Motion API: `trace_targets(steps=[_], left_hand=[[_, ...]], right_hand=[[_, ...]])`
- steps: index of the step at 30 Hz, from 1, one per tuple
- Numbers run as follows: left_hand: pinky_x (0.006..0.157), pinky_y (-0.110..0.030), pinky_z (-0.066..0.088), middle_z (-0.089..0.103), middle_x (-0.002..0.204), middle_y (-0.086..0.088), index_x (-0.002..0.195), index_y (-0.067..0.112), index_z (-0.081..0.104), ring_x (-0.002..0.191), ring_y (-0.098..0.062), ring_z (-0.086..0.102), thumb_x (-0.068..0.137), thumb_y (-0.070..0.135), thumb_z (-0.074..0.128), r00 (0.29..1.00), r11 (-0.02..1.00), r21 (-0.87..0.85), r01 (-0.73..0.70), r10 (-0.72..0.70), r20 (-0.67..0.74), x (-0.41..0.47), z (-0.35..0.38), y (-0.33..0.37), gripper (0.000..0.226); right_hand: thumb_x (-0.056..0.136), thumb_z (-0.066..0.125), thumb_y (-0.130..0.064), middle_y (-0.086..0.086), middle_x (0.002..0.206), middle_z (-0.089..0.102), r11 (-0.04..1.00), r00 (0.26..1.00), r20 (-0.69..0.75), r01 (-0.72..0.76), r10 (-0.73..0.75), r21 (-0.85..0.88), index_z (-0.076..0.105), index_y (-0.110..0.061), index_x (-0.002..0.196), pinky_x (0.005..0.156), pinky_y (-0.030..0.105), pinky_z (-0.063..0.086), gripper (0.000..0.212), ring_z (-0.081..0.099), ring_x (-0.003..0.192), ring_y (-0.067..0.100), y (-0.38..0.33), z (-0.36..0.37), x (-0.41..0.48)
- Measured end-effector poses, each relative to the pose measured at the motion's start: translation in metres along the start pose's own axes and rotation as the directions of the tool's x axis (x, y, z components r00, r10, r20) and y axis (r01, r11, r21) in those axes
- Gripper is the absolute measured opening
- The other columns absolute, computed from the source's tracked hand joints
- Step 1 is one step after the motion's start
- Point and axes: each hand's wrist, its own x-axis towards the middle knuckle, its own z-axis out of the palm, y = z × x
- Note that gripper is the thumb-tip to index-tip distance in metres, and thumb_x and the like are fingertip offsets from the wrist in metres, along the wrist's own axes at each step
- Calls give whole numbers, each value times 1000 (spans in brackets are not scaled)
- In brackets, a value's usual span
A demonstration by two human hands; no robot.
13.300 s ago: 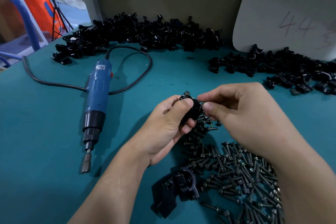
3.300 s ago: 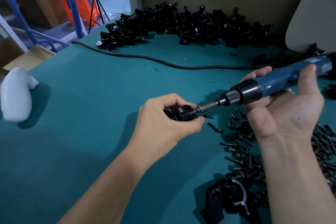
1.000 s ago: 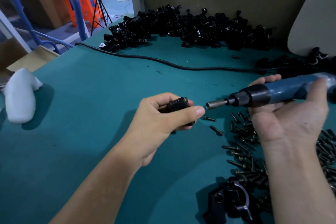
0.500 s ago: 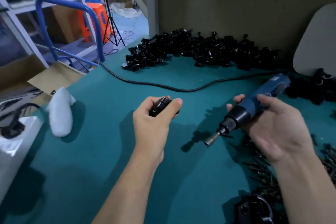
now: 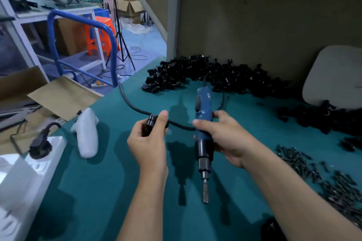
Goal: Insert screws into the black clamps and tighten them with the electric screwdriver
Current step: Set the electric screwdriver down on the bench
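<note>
My left hand (image 5: 148, 141) grips a small black clamp (image 5: 151, 122) above the green table (image 5: 94, 191), thumb over its top. My right hand (image 5: 225, 139) holds the blue electric screwdriver (image 5: 203, 123) upright, its bit (image 5: 205, 193) pointing down toward me, clear of the clamp. The tool's black cable (image 5: 135, 106) loops behind both hands. A long pile of black clamps (image 5: 215, 76) lies along the back wall. Loose screws (image 5: 321, 174) are scattered at the right.
A white handle-shaped object (image 5: 87, 133) lies at the left, beside a white box with a black plug (image 5: 40, 146). More black clamps (image 5: 321, 117) sit at the right under a leaning grey board (image 5: 333, 78). The table's left edge drops off beside a blue railing (image 5: 82, 21).
My right hand swung the screwdriver from a slanted pose to upright, bit down. My left hand kept the clamp, now apart from the bit. The view turned left.
</note>
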Motion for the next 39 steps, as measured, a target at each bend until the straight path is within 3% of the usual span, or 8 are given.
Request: trace_targets(steps=[5, 11, 17, 24, 29, 33, 36, 39], left_hand=[[64, -20, 55, 63, 62, 14, 75, 14, 65, 60, -5, 66, 80, 29, 89, 998, 999, 4, -34, 34, -48, 3, 0, -3, 29], [71, -27, 59, 65, 64, 13, 77, 12, 68, 62, -7, 68, 81, 32, 89, 998, 996, 71, -57, 58, -7, 0, 0, -5, 30], [74, -32, 59, 64, 64, 12, 72, 18, 68, 67, -12, 67, 79, 38, 90, 998, 992, 112, -62, 61, 15, -1, 0, -2, 30], [70, -27, 55, 67, 61, 13, 71, 23, 67, 64, -10, 66, 77, 44, 89, 999, 993, 113, -45, 45, -1, -2, 0, 0, 31], [70, -29, 55, 64, 61, 12, 70, 21, 66, 63, -9, 59, 76, 46, 88, 1000, 997, 71, -15, 13, 27, -4, 1, 5, 34], [56, -20, 48, 67, 67, 4, 73, 17, 68, 61, -8, 59, 86, 35, 84, 990, 999, 33, -41, 36, 139, -14, 9, 19, 28], [56, -25, 49, 73, 74, -6, 73, 14, 72, 65, -16, 63, 87, 53, 74, 940, 1000, 13, 0, -4, 340, -38, 24, 40, 42], [66, -34, 53, 73, 78, -14, 83, 7, 71, 71, -20, 66, 95, 61, 52, 874, 996, 79, 28, -63, 481, -83, 46, 53, 59]], right_hand=[[87, 73, -36, -1, 106, 66, 965, 998, -51, 29, -44, -262, 51, -27, 107, 83, 35, 55, 31, 66, 94, 17, 21, 32, 5], [83, 66, -37, -11, 89, 55, 861, 983, -130, 48, -132, -507, 38, -32, 103, 53, 22, 37, 35, 56, 74, 6, 27, 47, 1], [82, 67, -35, -1, 101, 51, 798, 956, -169, 95, -240, -595, 42, -28, 110, 75, 33, 38, 39, 48, 95, 24, 30, 53, -6], [84, 66, -46, -3, 102, 46, 712, 937, -226, 33, -266, -701, 42, -28, 122, 72, 36, 37, 49, 45, 89, 23, 33, 57, -13], [86, 63, -53, -2, 111, 50, 768, 958, -212, 13, -193, -640, 41, -28, 129, 77, 35, 39, 54, 51, 100, 24, 35, 51, -17], [91, 56, -62, -4, 115, 57, 823, 931, -310, -19, -193, -568, 49, -26, 135, 84, 35, 43, 57, 58, 114, 22, 31, 33, -29], [100, 55, -47, -9, 115, 68, 940, 866, -382, 246, -322, -235, 65, -29, 123, 91, 26, 47, 32, 63, 100, 5, 18, 19, -47], [104, 48, -43, -15, 115, 72, 914, 861, -353, 404, -366, 38, 71, -35, 114, 100, 26, 49, 27, 64, 108, -1, 10, 9, -82]])
